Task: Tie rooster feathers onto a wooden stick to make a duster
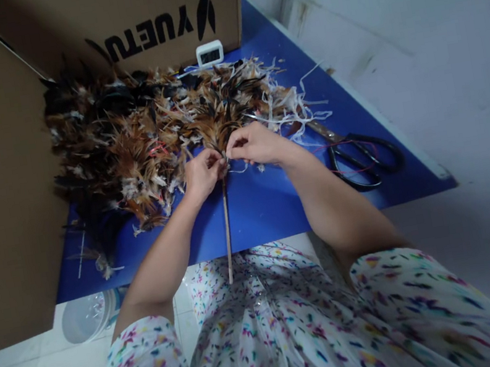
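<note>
A thin wooden stick point(228, 230) points toward me, its near end jutting past the table edge. My left hand point(205, 172) pinches it near its upper end, where brown feathers point(216, 130) fan out beyond my fingers. Just to the right, my right hand point(259, 143) is closed in a pinch beside the feather bases; what sits between its fingertips is too small to make out. A thin white strip point(239, 170) curls below the two hands. Loose brown and black feathers point(125, 141) lie heaped beyond and to the left.
Large black-handled scissors point(354, 159) lie at right, a thin red thread across them. White strips point(293, 106) tangle at the heap's right end. A small white digital display point(209, 54) stands by cardboard boxes point(135, 7). A bucket point(86, 316) is on the floor, left of the blue table point(267, 205).
</note>
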The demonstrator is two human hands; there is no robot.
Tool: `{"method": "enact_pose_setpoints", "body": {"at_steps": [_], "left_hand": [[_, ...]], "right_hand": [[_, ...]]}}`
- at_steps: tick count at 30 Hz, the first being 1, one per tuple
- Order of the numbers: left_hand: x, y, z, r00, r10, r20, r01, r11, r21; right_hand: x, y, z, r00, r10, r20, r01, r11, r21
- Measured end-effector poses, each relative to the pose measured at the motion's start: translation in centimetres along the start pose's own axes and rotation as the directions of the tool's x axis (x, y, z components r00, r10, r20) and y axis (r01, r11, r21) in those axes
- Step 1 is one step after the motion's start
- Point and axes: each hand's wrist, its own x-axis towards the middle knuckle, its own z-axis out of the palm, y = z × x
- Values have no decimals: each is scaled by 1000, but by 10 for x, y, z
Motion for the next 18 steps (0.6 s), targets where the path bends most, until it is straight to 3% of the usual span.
{"method": "enact_pose_setpoints", "body": {"at_steps": [10, 16, 18], "left_hand": [[2, -8, -3, 999, 54, 0, -53, 992, 118], [0, -8, -4, 999, 46, 3, -46, 991, 124], [0, -8, -4, 999, 22, 26, -24, 998, 55]], "right_hand": [[8, 10, 22, 988, -102, -120, 90, 990, -104], [1, -6, 16, 995, -47, -89, 57, 992, 116], [0, -6, 10, 991, -35, -129, 46, 996, 81]]}}
